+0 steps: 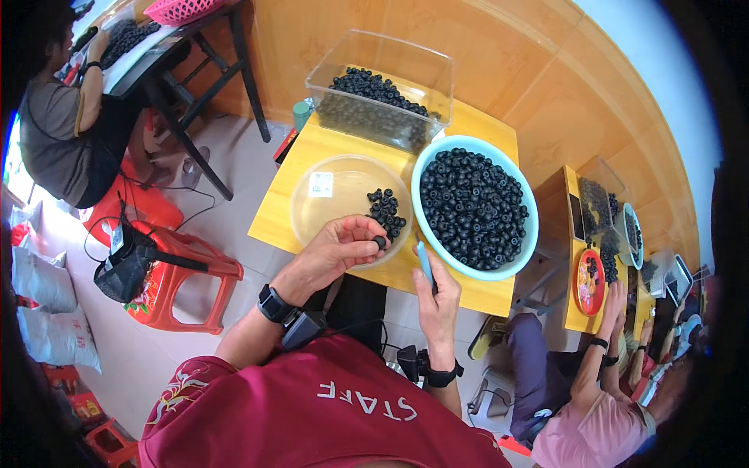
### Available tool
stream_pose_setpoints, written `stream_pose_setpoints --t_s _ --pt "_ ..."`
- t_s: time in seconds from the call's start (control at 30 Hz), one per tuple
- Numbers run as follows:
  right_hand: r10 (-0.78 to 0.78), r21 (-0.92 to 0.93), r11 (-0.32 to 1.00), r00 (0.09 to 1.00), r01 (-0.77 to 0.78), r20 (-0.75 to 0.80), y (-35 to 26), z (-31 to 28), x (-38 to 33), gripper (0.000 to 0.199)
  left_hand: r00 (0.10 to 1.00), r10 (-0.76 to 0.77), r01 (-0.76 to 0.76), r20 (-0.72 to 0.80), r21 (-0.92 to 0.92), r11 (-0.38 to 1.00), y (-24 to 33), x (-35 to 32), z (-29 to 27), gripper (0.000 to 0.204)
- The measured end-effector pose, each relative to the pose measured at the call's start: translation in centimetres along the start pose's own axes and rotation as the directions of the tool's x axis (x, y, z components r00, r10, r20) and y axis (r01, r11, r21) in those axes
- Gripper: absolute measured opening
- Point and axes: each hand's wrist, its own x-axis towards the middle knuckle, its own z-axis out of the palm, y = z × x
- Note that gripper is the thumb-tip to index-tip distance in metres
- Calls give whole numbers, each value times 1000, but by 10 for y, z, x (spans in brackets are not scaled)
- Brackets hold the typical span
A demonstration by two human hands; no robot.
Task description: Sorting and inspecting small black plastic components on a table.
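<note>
**Dark beads across a yellow tabletop**

Red plastic marks the far left: a low stool [183, 277] with a black pouch slung over it, standing on pale floor tiles with open floor between it and the yellow wooden table [312, 148]. The table's near edge runs just above the person's knees, and its left corner stays bare.

A clear, shallow round dish [331, 199] sits left of centre, smooth and see-through, with a small cluster of dark ring-shaped beads along its right side. The left hand [339, 251] rests over the dish's near rim, thumb and fingertips pinched narrowly on a single dark bead [380, 242].

Behind, a clear square tub [382, 86] holds a heap of the same beads.

The right hand [437, 300] hovers at the table's front edge, fingers closed round a thin pale blue tool [424, 261], just below a pale blue bowl [530, 234] that is filled with glossy beads and overhangs the right edge.
</note>
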Motion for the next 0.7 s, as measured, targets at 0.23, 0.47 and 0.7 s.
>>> stream_pose_setpoints --t_s 0.23,0.47,0.7 --pt "13 51 999 1000 -12 -17 -6 -1 -7 27 998 -60 60 26 -9 998 1 2 3 23" --pt "7 -43 999 1000 -6 24 -23 10 -6 24 990 -109 113 86 -51 992 15 4 -5 23" --pt "-134 -215 967 991 137 30 -34 33 5 23 980 -85 103 181 -92 990 19 8 -30 17"
